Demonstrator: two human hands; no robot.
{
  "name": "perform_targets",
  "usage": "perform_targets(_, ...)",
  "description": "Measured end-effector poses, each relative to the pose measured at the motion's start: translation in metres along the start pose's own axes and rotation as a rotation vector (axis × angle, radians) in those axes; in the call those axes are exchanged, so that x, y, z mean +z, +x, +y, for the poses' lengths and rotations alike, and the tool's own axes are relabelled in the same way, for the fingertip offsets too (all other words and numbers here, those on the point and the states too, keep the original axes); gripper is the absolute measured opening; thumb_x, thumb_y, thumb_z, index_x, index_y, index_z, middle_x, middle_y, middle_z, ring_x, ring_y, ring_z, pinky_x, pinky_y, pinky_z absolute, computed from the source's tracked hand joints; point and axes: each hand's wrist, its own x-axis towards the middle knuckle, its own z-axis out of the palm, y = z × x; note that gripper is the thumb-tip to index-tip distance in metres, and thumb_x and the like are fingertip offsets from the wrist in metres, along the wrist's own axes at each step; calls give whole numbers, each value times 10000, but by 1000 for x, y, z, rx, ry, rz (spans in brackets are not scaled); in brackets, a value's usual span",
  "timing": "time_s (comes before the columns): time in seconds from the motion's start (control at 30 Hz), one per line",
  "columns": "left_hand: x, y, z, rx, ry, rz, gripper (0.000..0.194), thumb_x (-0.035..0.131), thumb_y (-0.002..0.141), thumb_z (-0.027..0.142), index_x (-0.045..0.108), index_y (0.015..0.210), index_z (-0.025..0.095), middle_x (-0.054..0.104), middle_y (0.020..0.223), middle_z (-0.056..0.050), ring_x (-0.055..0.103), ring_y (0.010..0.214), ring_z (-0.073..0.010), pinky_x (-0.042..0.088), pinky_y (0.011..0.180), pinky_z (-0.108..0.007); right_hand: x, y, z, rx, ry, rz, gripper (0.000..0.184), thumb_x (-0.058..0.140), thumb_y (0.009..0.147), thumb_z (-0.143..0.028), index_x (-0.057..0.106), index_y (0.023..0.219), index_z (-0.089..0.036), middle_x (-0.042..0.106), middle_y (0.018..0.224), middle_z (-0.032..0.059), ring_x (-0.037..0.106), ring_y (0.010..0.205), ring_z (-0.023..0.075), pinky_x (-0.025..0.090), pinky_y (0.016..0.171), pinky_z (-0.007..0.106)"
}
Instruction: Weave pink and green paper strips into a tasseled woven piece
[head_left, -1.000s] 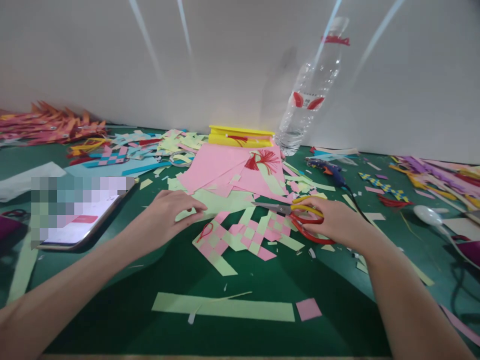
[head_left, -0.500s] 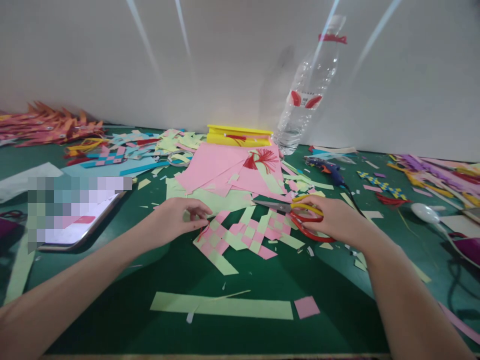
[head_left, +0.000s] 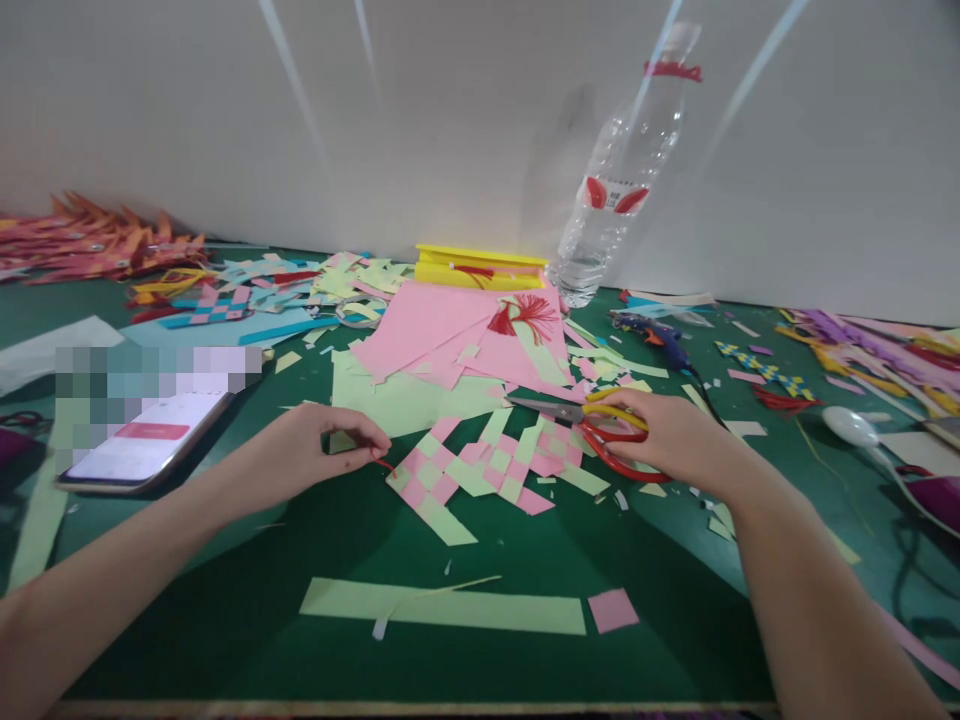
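Between its thumb and fingertips, my left hand [head_left: 346,446] pinches a thin red cord [head_left: 384,463]. That cord runs to the left corner of a woven pink and green paper piece [head_left: 426,472] lying on the green table. Similar woven pieces [head_left: 501,462] overlap to its right. My right hand [head_left: 646,432] grips the red and yellow handles of the scissors [head_left: 559,411]. Their blades point left, just above the woven pieces; whether the blades are parted is hard to see. A light green strip [head_left: 442,610] and a pink square [head_left: 613,609] lie nearer me.
Pink sheets [head_left: 405,325] with a red tassel [head_left: 529,318] lie behind the woven pieces. A tilted plastic bottle [head_left: 615,185] leans on the wall. A phone [head_left: 142,450] lies left; a blue glue gun [head_left: 660,338] and white spoon [head_left: 851,426] are right. Paper scraps are scattered around.
My left hand has moved left, drawing the red cord outward from the woven piece's corner. My right hand and the scissors have stayed nearly still.
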Motion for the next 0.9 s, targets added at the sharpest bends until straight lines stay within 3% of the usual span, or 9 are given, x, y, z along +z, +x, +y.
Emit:
perform_targets(0.2, 6, -8, -18, 2, 12, 114, 271, 553, 773, 482, 725, 848, 288, 730, 928, -15, 654, 861, -229, 506, 743, -325, 1, 0, 5, -28, 18, 148, 386, 541, 799, -409, 599, 1144, -247, 637, 1218, 65, 637, 999, 258, 517, 776, 363)
perform_targets(0.4, 11, -13, -36, 239, 136, 201, 206, 530, 833, 423, 687, 839, 291, 728, 958, 19, 657, 888, -175, 383, 958, -371, 2, -1, 8, 50, -6, 329, 483, 586, 745, -450, 571, 1150, -188, 657, 1115, 127, 659, 851, 279, 526, 607, 353)
perform_targets(0.5, 11, -15, -40, 340, 210, 225, 167, 529, 856, 375, 676, 862, 296, 721, 937, 42, 646, 874, -138, 310, 1006, -334, 2, -1, 3, 41, 32, 491, 460, 607, 724, -416, 570, 1119, -184, 663, 1077, 130, 657, 872, 290, 533, 653, 370)
perform_targets(0.6, 10, -17, -37, 335, 232, 223, 174, 526, 858, 377, 674, 859, 286, 717, 920, 45, 629, 864, -132, 304, 986, -307, 4, -3, -7, -2, 111, 606, 436, 609, 723, -364, 541, 1115, -186, 665, 1065, 131, 656, 912, 291, 539, 716, 382)
perform_targets(0.7, 9, -18, -28, 265, 233, 196, 175, 524, 856, 362, 672, 837, 272, 723, 916, 32, 618, 872, -146, 294, 976, -317, 9, -8, -22, -88, 150, 557, 411, 584, 775, -340, 505, 1155, -204, 640, 1137, 133, 647, 974, 280, 543, 767, 378)
perform_targets(0.9, 7, -21, -21, 287, 216, 210, 138, 546, 842, 318, 676, 811, 283, 723, 883, 41, 630, 860, -147, 267, 987, -314, 28, -15, -59, -364, 135, 263, 352, 535, 850, -278, 508, 1198, -233, 578, 1263, 109, 584, 1138, 263, 543, 865, 412)
